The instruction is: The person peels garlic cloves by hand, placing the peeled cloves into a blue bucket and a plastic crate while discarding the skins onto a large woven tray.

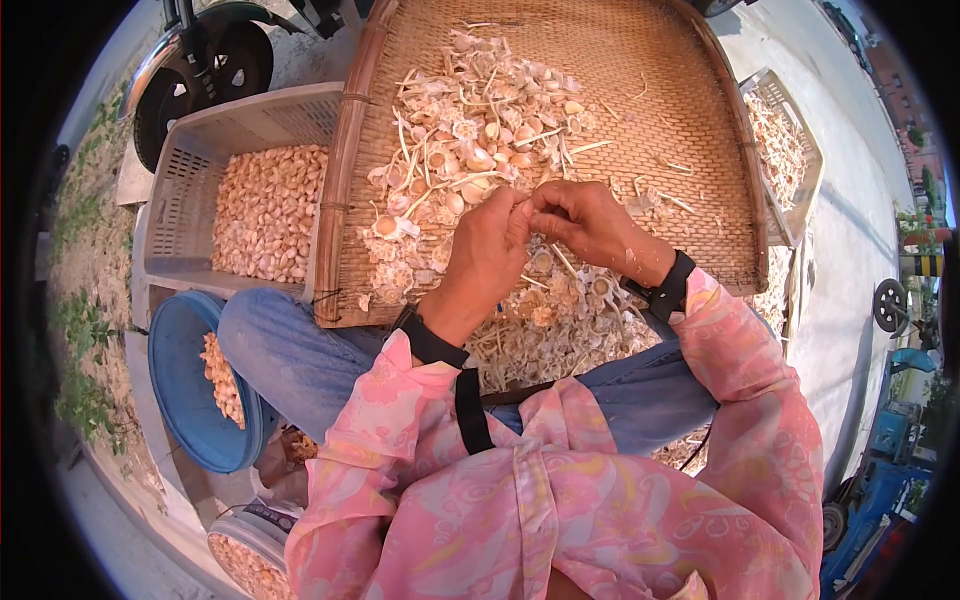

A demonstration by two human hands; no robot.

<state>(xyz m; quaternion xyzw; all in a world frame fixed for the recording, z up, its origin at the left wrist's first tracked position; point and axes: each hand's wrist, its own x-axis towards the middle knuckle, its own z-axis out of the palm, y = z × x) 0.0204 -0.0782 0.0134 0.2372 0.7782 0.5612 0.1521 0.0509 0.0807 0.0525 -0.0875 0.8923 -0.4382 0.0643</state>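
Observation:
Over the front part of a woven bamboo tray (690, 230), my left hand (482, 250) and my right hand (592, 222) meet with fingertips pinched together. Whatever they grip is hidden by the fingers or too small to name. Just beyond the hands lies a heap of garlic cloves, papery skins and dry stalks (470, 130). Below them, between the legs, is a pile of garlic skins and stalk remnants (560, 335). Both wrists wear black bands.
At left stands a plastic crate (185, 215) of garlic cloves (268, 210). A blue bucket (185, 400) and a white bucket (245, 535), both with cloves, stand nearer. Another crate (800, 190) holds stalks and skins at right. A wheel (215, 75) is at upper left.

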